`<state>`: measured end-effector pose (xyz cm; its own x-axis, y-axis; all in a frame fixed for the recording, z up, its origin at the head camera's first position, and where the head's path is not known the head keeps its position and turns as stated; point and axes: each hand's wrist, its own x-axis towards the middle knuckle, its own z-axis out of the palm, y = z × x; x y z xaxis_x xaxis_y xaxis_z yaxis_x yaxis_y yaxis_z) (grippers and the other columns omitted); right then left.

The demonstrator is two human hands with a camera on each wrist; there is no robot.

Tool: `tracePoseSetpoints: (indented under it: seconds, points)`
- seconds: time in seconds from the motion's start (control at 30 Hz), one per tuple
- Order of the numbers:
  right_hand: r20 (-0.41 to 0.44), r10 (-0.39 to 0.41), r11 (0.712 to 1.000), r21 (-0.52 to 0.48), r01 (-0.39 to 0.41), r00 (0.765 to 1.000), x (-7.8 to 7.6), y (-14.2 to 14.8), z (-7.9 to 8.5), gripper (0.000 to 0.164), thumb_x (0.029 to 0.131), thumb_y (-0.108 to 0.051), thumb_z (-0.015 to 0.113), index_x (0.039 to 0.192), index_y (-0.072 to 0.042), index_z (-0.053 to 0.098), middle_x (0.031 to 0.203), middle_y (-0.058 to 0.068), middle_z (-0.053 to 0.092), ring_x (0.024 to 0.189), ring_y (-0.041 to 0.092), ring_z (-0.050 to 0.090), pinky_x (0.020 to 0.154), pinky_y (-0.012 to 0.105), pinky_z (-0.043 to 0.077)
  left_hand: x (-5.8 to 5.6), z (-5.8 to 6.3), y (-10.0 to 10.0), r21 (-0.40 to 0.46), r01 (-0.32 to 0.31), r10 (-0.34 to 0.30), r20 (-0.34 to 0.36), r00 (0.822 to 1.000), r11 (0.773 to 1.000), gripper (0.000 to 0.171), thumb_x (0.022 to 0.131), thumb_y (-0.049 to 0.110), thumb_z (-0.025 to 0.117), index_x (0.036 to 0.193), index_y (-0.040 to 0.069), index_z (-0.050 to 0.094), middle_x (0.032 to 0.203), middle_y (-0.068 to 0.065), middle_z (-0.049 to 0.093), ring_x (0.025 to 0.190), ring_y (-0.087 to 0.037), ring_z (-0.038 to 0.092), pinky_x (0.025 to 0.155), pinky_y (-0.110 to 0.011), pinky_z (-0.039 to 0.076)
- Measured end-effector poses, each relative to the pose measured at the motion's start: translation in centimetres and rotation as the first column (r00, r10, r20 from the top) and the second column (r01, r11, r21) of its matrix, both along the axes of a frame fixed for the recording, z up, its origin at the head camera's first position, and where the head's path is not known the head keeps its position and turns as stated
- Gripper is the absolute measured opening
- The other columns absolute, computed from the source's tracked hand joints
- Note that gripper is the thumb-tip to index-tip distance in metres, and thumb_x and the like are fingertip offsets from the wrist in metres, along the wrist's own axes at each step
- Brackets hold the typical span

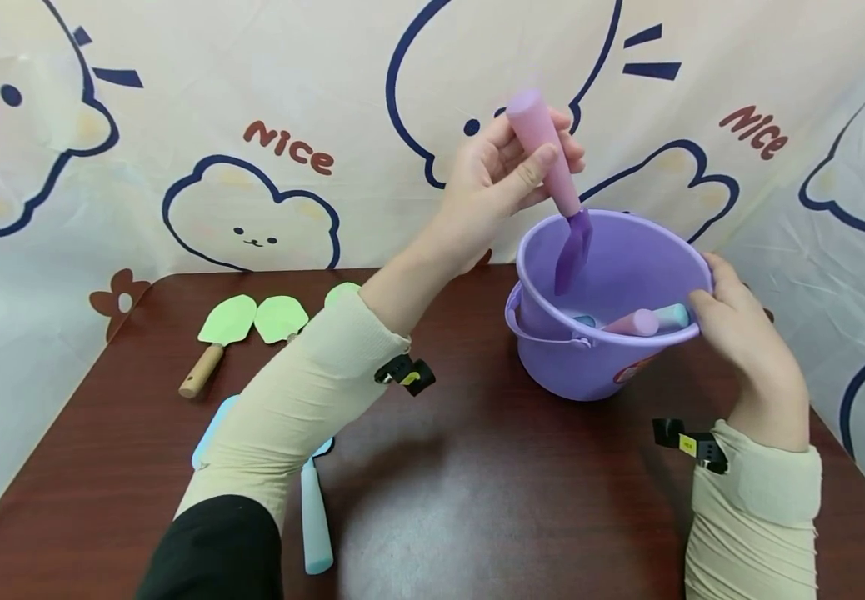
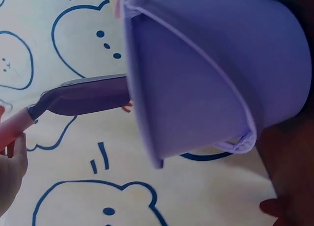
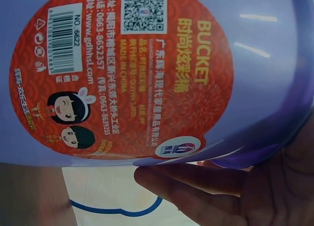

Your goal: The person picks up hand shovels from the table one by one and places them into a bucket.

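Note:
My left hand point(image 1: 503, 167) grips the pink handle of a small purple trowel point(image 1: 573, 250), blade pointing down into the mouth of a purple bucket point(image 1: 575, 367). In the left wrist view the trowel's blade point(image 2: 88, 94) reaches the bucket's rim, its tip hidden behind it. My right hand point(image 1: 751, 333) holds the bucket by the rim at its right side, and the bucket leans a little. Inside the bucket lie a pink handle point(image 1: 633, 322) and a light blue handle point(image 1: 674, 317). A red label point(image 3: 122, 79) covers the bucket's side in the right wrist view.
At the table's left lie green-bladed trowels, one with a wooden handle point(image 1: 202, 371), another green blade point(image 1: 281, 318) beside it. A tool with a pale blue handle point(image 1: 316, 525) lies near the left forearm, which partly hides a blue blade point(image 1: 211, 433). A printed curtain point(image 1: 372, 225) stands behind.

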<state>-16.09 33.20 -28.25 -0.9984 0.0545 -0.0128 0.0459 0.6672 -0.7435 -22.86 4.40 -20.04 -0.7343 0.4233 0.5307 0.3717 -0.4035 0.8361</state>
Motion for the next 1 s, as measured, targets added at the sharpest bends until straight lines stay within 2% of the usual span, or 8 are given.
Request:
tracePoseSetpoints:
  seconds: [0.27, 0.53, 0.87, 1.0]
  points:
    - [0.0, -0.005, 1.0, 0.005, 0.005, 1.0, 0.0, 0.2, 0.2, 0.063, 0.103, -0.018, 0.022, 0.156, 0.005, -0.003, 0.154, 0.04, 0.017, 0.135, 0.056, 0.025, 0.11, 0.074, 0.018, -0.3, -1.6, 1.1, 0.008, 0.023, -0.023, 0.016, 1.0, 1.0, 0.032, 0.1, -0.001, 0.051, 0.131, -0.01, 0.049, 0.118, -0.031, 0.061, 0.107, -0.024, 0.068, 0.096, -0.036, 0.055]
    - [-0.008, 0.001, 1.0, -0.016, -0.001, 1.0, -0.2, -0.4, 0.3, 0.063, 0.102, -0.017, 0.023, 0.155, 0.006, -0.002, 0.152, 0.039, 0.02, 0.13, 0.053, 0.029, 0.106, 0.072, 0.024, -0.5, -3.1, 1.1, -0.041, 0.007, -0.007, 0.013, 1.0, 0.999, 0.032, 0.098, 0.001, 0.058, 0.129, -0.006, 0.053, 0.116, -0.027, 0.065, 0.104, -0.022, 0.07, 0.093, -0.038, 0.057]
    - [0.007, -0.006, 1.0, -0.02, 0.006, 1.0, -0.4, -0.1, 0.3, 0.063, 0.103, -0.019, 0.023, 0.156, 0.004, -0.004, 0.156, 0.037, 0.017, 0.135, 0.053, 0.026, 0.109, 0.073, 0.021, -0.7, -5.2, 1.3, -0.089, 0.008, -0.012, -0.039, 0.999, 0.996, 0.031, 0.097, -0.001, 0.059, 0.126, -0.009, 0.054, 0.115, -0.029, 0.065, 0.106, -0.023, 0.069, 0.098, -0.035, 0.054]
    - [0.011, -0.007, 1.0, -0.011, 0.007, 1.0, -0.1, 0.1, 0.1, 0.063, 0.103, -0.02, 0.022, 0.156, 0.003, -0.004, 0.157, 0.037, 0.015, 0.138, 0.054, 0.024, 0.111, 0.073, 0.018, -0.8, -6.2, 1.3, -0.142, -0.008, -0.007, -0.104, 0.995, 0.99, 0.029, 0.095, -0.001, 0.061, 0.123, -0.008, 0.056, 0.112, -0.027, 0.067, 0.104, -0.02, 0.068, 0.098, -0.034, 0.053]
